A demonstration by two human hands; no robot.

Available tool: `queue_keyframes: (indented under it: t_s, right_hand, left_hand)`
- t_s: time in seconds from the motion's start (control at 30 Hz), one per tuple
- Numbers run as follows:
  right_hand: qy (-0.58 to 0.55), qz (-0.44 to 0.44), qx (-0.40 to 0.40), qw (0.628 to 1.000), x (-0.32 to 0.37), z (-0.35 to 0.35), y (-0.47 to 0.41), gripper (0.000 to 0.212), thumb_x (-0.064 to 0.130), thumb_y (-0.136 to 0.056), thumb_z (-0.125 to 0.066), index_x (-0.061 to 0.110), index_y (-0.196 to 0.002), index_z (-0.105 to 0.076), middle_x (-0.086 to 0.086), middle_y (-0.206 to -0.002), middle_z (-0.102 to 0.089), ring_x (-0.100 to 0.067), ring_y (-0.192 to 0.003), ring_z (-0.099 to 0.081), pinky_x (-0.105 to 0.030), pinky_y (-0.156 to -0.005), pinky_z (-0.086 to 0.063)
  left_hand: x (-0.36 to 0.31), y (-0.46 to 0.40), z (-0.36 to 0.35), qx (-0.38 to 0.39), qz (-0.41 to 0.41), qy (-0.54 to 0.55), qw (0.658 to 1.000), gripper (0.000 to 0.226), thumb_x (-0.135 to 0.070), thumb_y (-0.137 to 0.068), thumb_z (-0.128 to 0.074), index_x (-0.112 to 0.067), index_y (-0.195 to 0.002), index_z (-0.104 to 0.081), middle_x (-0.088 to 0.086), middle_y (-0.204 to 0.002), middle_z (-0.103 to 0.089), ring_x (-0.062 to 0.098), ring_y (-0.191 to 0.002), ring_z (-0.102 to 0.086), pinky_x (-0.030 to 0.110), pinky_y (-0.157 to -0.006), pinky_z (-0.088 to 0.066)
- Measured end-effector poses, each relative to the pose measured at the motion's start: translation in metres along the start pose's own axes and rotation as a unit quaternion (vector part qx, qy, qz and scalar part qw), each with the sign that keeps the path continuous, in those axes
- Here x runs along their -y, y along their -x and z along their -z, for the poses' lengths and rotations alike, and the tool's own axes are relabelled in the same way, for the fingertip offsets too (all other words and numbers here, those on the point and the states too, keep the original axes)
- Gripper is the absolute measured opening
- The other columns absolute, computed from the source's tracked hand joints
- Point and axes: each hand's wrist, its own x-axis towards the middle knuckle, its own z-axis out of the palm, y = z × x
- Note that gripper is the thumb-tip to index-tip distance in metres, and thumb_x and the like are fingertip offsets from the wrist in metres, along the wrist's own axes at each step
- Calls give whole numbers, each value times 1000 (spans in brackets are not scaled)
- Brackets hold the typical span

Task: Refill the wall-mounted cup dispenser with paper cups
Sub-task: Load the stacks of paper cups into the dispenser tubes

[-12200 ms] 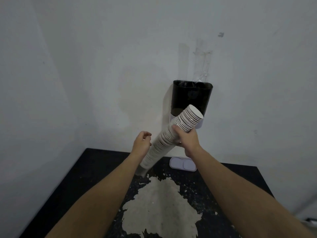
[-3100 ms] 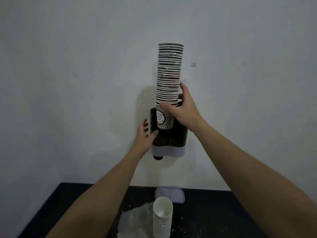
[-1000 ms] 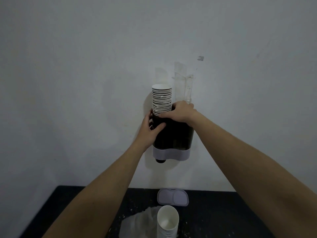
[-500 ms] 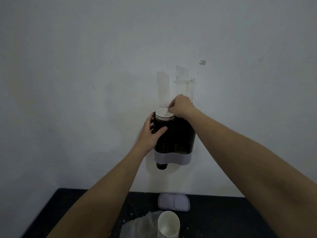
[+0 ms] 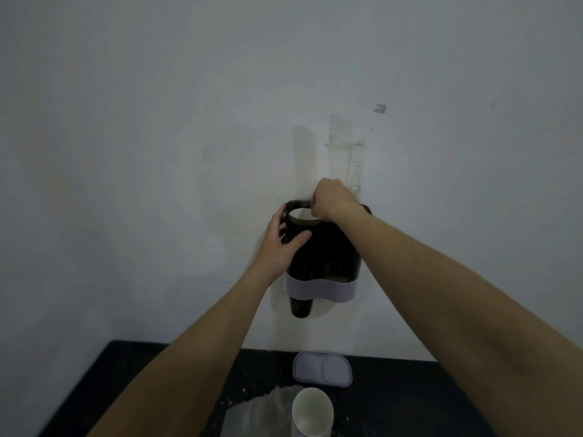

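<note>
A person's left hand wraps the side of the dark wall-mounted dispenser, thumb across its front, steadying it. The right hand, curled narrow with its fingertips down, rests on the top cup of a stack that sits nearly flush with the dispenser's open top, just right of the bracing thumb. Whether those fingers pinch the rim or only press on it cannot be told. Below the left hand, one cup pokes out under the pale band. The step in hand looks like seating the stack in the left tube. The right tube, under the right wrist, appears unfilled. Next would likely come the spare cups and the lid lying on the black table beneath both arms, calling for a release and a reach downward.
</note>
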Motion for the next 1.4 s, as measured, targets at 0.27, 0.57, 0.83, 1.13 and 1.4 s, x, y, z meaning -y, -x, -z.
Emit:
queue_keyframes:
  t_s: [0.27, 0.57, 0.83, 1.13, 1.4]
  right_hand:
    - [-33, 20, -53, 998, -3, -1, 22, 33, 40, -94, -58, 16, -109, -75, -6, -109, -72, -29, -107, -63, -43, -96, -49]
    - [-168, 153, -171, 959, -18, -28, 120, 34, 24, -92, -61, 16, -125, -69, -2, -126, -63, -23, -125, -53, -44, -108, -38]
    - [-222, 112, 2, 969, -68, -106, 220, 57, 5, -88, -61, 16, -143, -52, -7, -143, -55, -24, -132, -48, -42, -114, -39]
    - [-264, 0, 262, 928, -142, -223, 297, 110, 19, -77, -84, 31, -161, -13, -3, -152, -42, -24, -135, -47, -36, -108, -46]
    - [-321, 23, 282, 904, -152, -312, 321, 108, 23, -70, -90, 32, -156, -25, 10, -149, -48, -8, -131, -47, -17, -101, -41]
  left_hand:
    - [-8, 4, 1, 14, 4, -28, 999, 80, -27, -88, -74, -25, -154, -28, -12, -144, -47, 10, -132, -48, 28, -105, -46]
    - [-8, 61, 10, -11, 44, -73, 996, 77, -31, -96, -64, -22, -158, -18, 1, -161, -26, 19, -145, -30, 38, -115, -34]
    - [36, 141, 13, 34, 126, -135, 982, 42, -17, -104, -50, -17, -146, -43, 6, -144, -51, 16, -121, -53, 29, -96, -41]
    - [133, 232, 8, 178, 246, -184, 935, 67, 18, -88, -43, -14, -146, -38, 6, -139, -48, 23, -132, -47, 28, -98, -45]
    - [212, 278, -12, 232, 318, -137, 909, 96, -14, -75, -86, -25, -150, -27, -1, -139, -51, 17, -124, -54, 29, -95, -53]
